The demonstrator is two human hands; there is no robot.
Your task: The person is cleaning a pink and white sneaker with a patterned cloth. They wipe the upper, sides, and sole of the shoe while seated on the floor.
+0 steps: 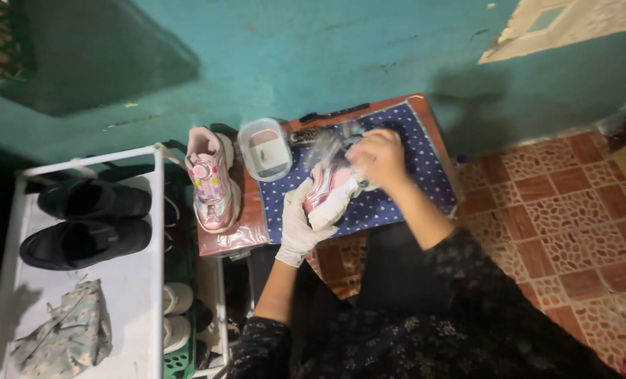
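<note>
Above the blue dotted mat [397, 151], the gloved left hand [297, 223] grips the small pink child's sneaker [327, 191] from below while the bare right hand [377, 158] closes on something blurred, so the sneaker may knock the clear plastic container [264, 149] nearby.

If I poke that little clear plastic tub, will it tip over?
Probably not: the plastic tub looks low and wide, sitting flat on the small table. It seems light, so it may slide instead, perhaps bumping the pink shoe beside it.
</note>
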